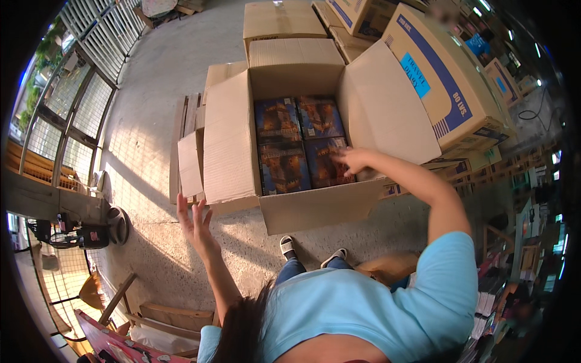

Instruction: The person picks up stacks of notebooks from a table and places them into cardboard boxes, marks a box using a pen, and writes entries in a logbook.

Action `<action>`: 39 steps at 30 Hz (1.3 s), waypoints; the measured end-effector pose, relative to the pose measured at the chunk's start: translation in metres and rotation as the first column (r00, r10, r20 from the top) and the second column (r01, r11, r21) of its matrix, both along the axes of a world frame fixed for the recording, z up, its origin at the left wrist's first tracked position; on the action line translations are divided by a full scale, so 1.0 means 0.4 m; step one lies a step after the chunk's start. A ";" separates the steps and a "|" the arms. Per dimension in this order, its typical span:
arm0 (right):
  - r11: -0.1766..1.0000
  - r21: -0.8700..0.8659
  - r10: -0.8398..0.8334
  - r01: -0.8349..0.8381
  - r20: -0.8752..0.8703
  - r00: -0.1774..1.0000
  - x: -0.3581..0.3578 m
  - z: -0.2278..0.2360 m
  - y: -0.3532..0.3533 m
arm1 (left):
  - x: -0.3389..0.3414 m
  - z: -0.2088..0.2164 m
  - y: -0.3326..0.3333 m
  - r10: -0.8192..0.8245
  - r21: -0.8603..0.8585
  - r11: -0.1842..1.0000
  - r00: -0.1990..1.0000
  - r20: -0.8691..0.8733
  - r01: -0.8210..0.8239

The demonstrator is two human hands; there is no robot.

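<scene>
In front of me stands a cardboard box (229,139) with its flaps folded outward. Inside lie four-cornered stacks of dark blue and orange spiral notebooks, side by side: far left (276,118), far right (321,116), near left (284,168) and near right (322,158). My right hand (354,160) reaches into the box at the near right notebooks, fingers apart; whether the fingertips touch the cover is hard to tell. Off the box's near left corner, my left hand (198,227) is raised with its fingers spread and holds nothing.
A large printed carton (448,78) stands right of the box, and another carton (284,24) behind it. Wooden pallet slats (184,127) show at the left. A metal mesh gate (78,103) lies farther left. Another person in blue (478,43) is at the far right.
</scene>
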State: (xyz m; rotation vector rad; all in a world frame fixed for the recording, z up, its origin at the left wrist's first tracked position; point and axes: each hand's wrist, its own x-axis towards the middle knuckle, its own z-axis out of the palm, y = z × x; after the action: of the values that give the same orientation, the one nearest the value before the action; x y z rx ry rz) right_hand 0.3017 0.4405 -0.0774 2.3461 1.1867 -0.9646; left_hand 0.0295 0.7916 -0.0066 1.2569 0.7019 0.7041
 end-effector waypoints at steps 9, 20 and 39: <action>0.399 0.916 -0.281 0.050 0.070 0.957 -0.090 0.179 -0.015 | 0.085 0.117 -0.230 -0.631 0.188 0.770 0.685 0.363 0.610; -0.552 0.812 -0.803 -0.189 -0.579 -0.140 -1.114 0.262 -1.021 | 0.129 0.235 -1.169 -0.703 0.279 -0.621 -0.678 0.214 0.732; -0.076 0.838 0.064 -0.540 -0.536 -0.841 -1.677 -0.025 -2.155 | -0.462 -0.158 -3.054 -0.509 -0.426 -0.770 -0.860 -0.040 0.475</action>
State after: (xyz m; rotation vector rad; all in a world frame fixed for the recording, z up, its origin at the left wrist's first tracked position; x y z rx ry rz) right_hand -0.3690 -0.4216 -0.0872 -1.0604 2.0634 -1.6045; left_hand -0.1553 -0.4302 -0.0699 1.2063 -0.7093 -1.7570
